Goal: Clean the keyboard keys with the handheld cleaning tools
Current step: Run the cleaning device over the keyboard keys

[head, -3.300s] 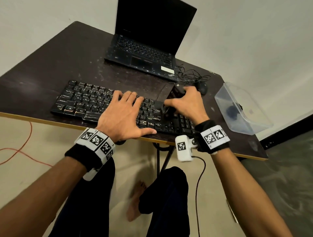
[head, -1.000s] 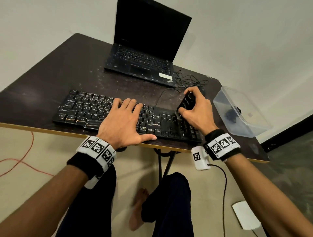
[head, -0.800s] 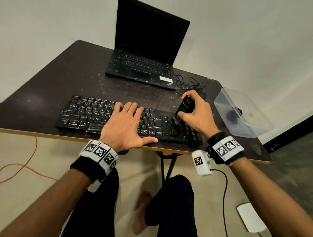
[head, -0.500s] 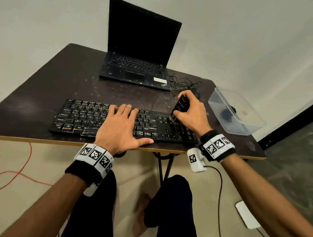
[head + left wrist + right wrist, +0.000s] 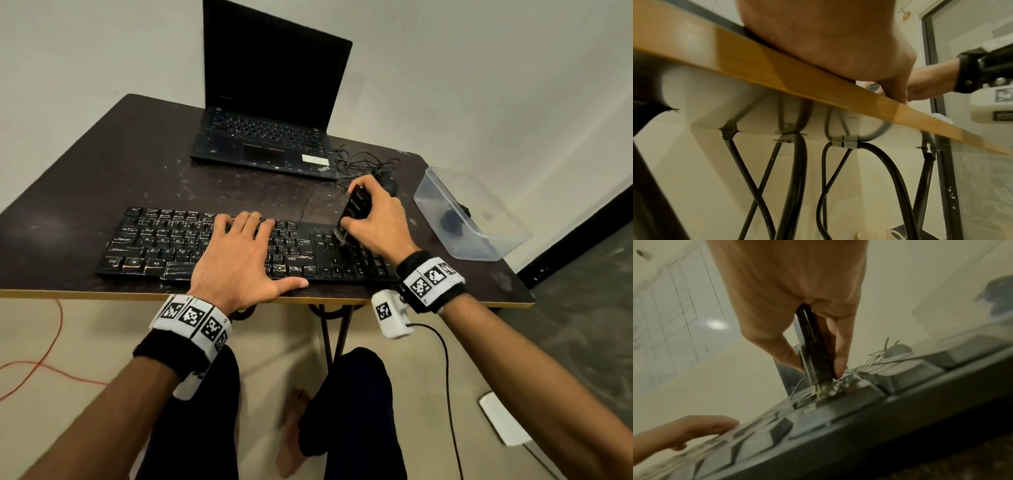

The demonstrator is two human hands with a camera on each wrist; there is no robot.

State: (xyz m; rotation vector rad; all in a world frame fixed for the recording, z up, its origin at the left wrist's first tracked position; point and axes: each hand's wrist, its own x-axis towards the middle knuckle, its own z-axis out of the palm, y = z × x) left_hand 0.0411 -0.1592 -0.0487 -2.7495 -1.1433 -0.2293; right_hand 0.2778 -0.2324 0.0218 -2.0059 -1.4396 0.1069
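- The right hand (image 5: 378, 219) pinches a small black brush (image 5: 356, 209) between the thumb and the fingers (image 5: 840, 344).
- The brush stands almost straight up. Its short pale bristles (image 5: 822, 388) press down onto the keys at the right part of the keyboard (image 5: 164, 240), just left of the number keys.
- The left hand (image 5: 239, 257) lies flat on the middle of the keyboard. Its fingers are straight and spread, and the thumb (image 5: 291, 284) points to the right along the front edge.
- The black keyboard lies near the front edge of the dark table (image 5: 85, 178). You can read "Ctrl" and "Alt" on the bottom row of keys, and letters like W, E, Z, X and C.
- There is small pale writing on the brush, but it is too tiny to read.
- Both wrists wear bands with black and white square patterns.
- Behind the keyboard stands an open black laptop (image 5: 270, 102) with a dark screen. It says "ThinkPad" on its front right corner, next to a white sticker (image 5: 313, 158).
- To the right of the laptop is a tangle of thin black wire (image 5: 366, 161) and a dark mouse (image 5: 390, 183), just behind the right hand.
- At the right end of the table sits a clear plastic box (image 5: 479, 240). A small dark thing (image 5: 450, 219) lies inside; I cannot tell what it is.
- An orange cord (image 5: 44, 359) lies on the floor to the left.
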